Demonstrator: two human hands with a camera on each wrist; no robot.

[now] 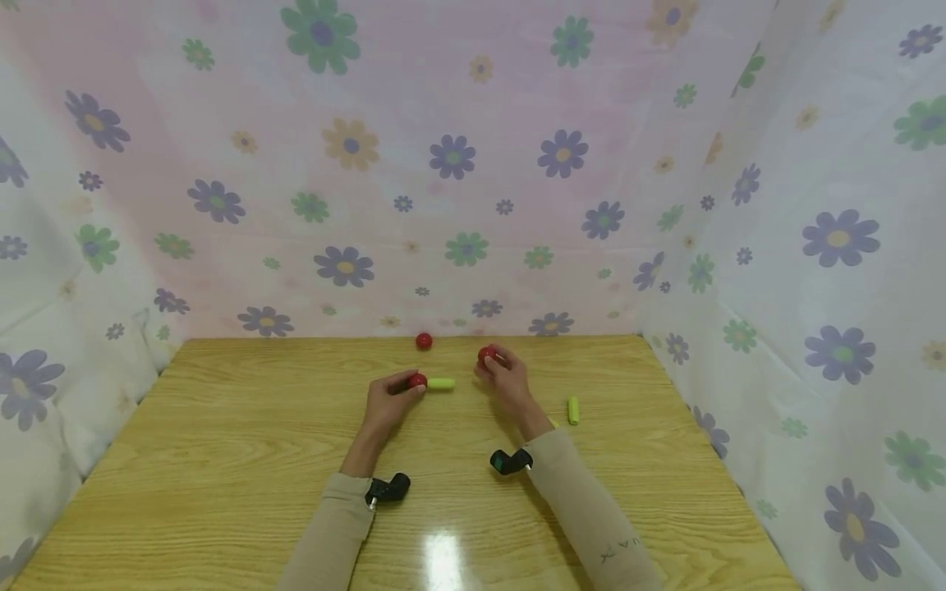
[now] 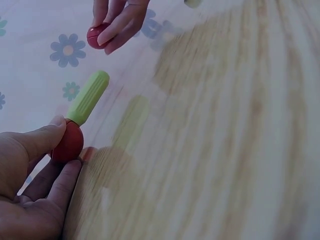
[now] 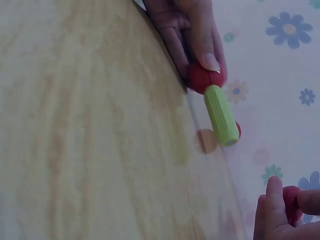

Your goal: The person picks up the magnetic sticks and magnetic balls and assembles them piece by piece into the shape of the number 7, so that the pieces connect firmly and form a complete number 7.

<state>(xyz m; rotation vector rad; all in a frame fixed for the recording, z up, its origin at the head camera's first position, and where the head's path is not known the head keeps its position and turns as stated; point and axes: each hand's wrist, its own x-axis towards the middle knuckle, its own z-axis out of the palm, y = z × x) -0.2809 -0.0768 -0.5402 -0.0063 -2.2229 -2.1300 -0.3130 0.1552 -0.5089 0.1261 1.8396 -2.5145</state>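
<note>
My left hand (image 1: pixel 386 408) pinches a red ball (image 2: pixel 69 143) between thumb and fingers, low over the wooden table. From that ball a ridged light-green stick (image 2: pixel 90 98) juts out toward the right, joined at one end. My right hand (image 1: pixel 510 383) holds a second red ball (image 1: pixel 486 355) in its fingertips, a short way beyond the stick's free end and apart from it. In the right wrist view, the fingers partly cover this ball. A third red ball (image 1: pixel 424 341) lies at the table's far edge, touched by neither hand.
On the wooden table (image 1: pixel 222 460), another light-green stick (image 1: pixel 573 410) lies right of my right forearm. A bit of yellow-green (image 1: pixel 554 423) peeks out beside the right wrist, mostly hidden. Flower-patterned curtains (image 1: pixel 399 164) enclose the back and both sides.
</note>
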